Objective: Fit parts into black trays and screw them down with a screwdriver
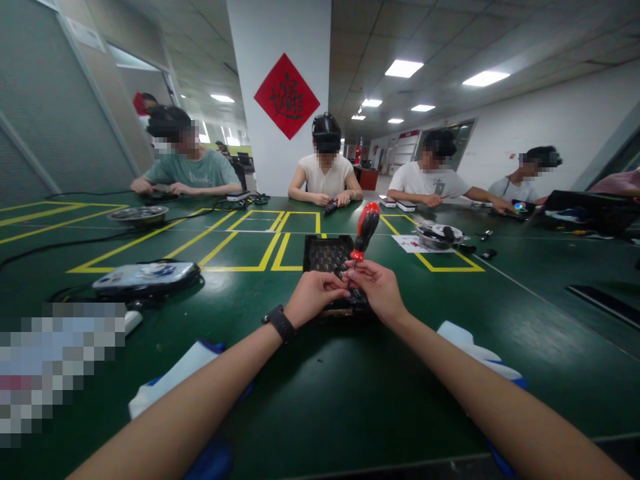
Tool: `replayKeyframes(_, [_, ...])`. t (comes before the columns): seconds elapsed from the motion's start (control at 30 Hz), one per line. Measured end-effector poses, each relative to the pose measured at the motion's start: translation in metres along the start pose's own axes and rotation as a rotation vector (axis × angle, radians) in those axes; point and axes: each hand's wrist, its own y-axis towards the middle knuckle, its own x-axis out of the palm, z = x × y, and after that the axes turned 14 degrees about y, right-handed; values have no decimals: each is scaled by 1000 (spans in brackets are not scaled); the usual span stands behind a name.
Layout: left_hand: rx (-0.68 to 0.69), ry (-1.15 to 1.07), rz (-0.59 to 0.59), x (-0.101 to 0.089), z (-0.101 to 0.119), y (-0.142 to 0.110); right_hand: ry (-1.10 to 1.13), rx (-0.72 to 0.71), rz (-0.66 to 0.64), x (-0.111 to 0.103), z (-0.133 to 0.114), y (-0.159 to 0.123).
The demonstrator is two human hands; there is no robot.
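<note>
A screwdriver with a red and black handle (365, 232) stands handle-up over a black tray of small parts (327, 257) on the green table. My right hand (381, 288) is closed on its thin shaft just under the handle. My left hand (314, 297), with a black band on the wrist, is pinched at the same spot, fingertips meeting those of the right. The screwdriver's tip is hidden behind my fingers.
A phone in a case (145, 275) lies to the left with cables. White and blue cloths (480, 353) lie under my forearms. A metal bowl (139, 213) stands far left, another dish (440, 235) on the right. Several people sit across the green table (350, 380).
</note>
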Motion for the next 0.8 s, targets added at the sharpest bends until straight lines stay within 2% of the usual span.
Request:
replayKeyframes(0.1, [10,44,17,0,1,0,16,8,1,0,0,1])
replayKeyframes(0.3, [33,99,47,-1,2,0,56,-1,-81,-2,1,2])
replayKeyframes(0.47, [50,90,40,-1,2,0,48,-26,-51,-3,1,2])
replayKeyframes(0.8, [-38,-54,-6,3,-6,2,66,-6,-7,-1,-1,1])
